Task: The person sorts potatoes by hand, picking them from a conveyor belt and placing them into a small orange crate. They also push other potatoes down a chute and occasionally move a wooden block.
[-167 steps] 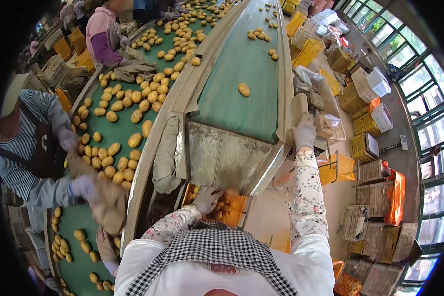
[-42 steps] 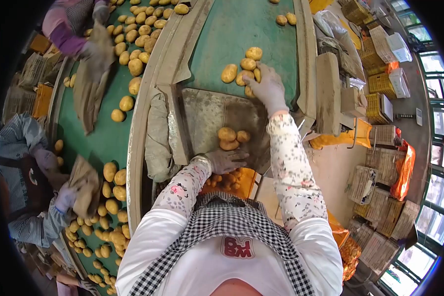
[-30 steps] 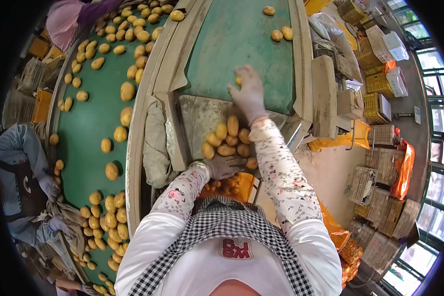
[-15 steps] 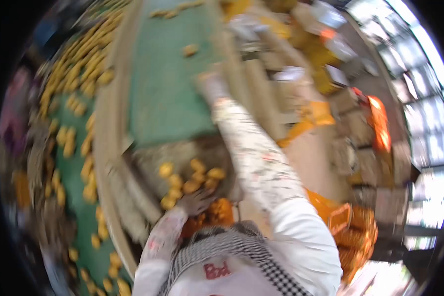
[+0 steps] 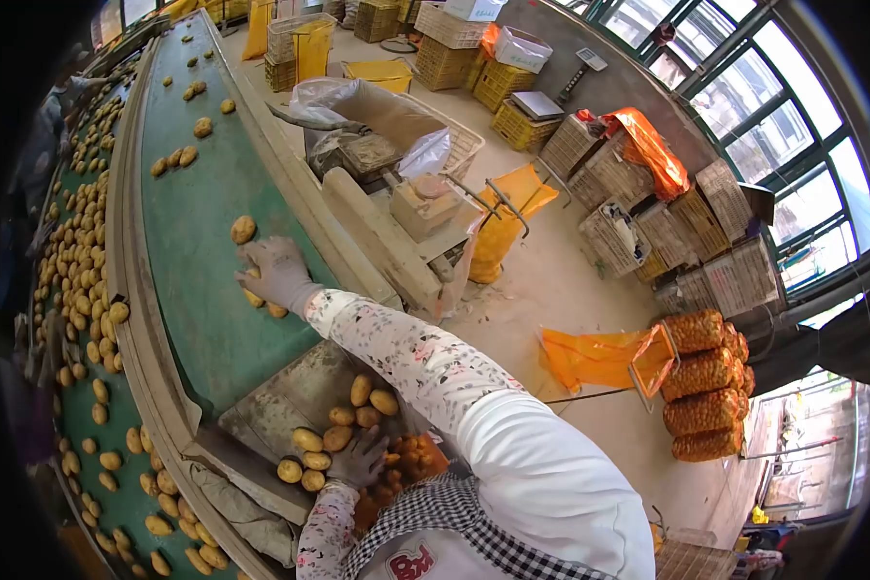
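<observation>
Two hands: both in greyish gloves; the right hand (image 5: 251, 269) on the near belt (image 5: 213, 164), the left hand (image 5: 365, 454) at the sloping metal chute (image 5: 275, 401).
Right hand, opening: partly open, palm down, fingers loosely bent and a little apart.
Right hand, contact: fingers over the near belt potatoes (image 5: 252, 298), partly covering them; cannot tell whether any is gripped.
Lone potato (image 5: 243, 229): on the belt, just beyond the right fingers.
Left hand, opening: fingers spread, not closed round anything; some fingertips hard to make out.
Left hand, contact: at the chute's lower edge, against the potato cluster (image 5: 337, 438).
Cluster: loose potatoes lying on the chute, bunched above and beside the left hand.
Below chute: more potatoes (image 5: 414, 456) in something orange, partly hidden by the checked apron (image 5: 420, 503).
Upper belt: scattered potatoes (image 5: 203, 127), well apart from the hands.
Other belt (image 5: 116, 425): many potatoes, left of the wooden rail (image 5: 130, 290).
Beside rail: crumpled cloth (image 5: 246, 512).
Floor, right: stacked, filled net bags (image 5: 703, 411).
</observation>
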`<state>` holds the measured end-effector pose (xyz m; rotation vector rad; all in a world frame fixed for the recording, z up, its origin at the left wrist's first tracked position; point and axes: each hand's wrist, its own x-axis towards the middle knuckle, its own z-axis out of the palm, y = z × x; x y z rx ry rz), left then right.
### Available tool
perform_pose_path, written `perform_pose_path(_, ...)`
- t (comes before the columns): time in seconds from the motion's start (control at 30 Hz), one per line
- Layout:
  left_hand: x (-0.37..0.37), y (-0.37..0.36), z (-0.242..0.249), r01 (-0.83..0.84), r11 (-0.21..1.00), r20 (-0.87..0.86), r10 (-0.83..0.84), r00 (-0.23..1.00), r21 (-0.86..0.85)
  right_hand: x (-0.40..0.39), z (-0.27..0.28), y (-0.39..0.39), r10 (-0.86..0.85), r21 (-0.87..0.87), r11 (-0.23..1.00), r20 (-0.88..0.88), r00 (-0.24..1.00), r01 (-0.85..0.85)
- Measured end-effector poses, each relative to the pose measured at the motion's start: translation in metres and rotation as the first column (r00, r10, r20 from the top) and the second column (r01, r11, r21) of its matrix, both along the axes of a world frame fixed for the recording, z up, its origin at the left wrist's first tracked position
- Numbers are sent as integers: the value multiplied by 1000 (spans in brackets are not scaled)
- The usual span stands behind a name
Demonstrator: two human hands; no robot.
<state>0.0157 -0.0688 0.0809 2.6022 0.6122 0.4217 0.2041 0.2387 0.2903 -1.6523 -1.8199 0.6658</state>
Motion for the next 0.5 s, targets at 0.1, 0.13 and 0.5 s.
perform_pose_path(0.1,-2,1,0,2,1000,-5,-2,1000,-21,-6,3,29,-193,194,961,-37,981,196)
perform_pose_path(0.13,-2,0,-1,0,1000,-17,-1,1000,-28,-13,-17,50,-266,261,929,-22,964,263)
perform_pose_path(0.5,-1,2,4,18,998,-37,-16,999,58,-47,-70,0,34,274,961,19,999,-38)
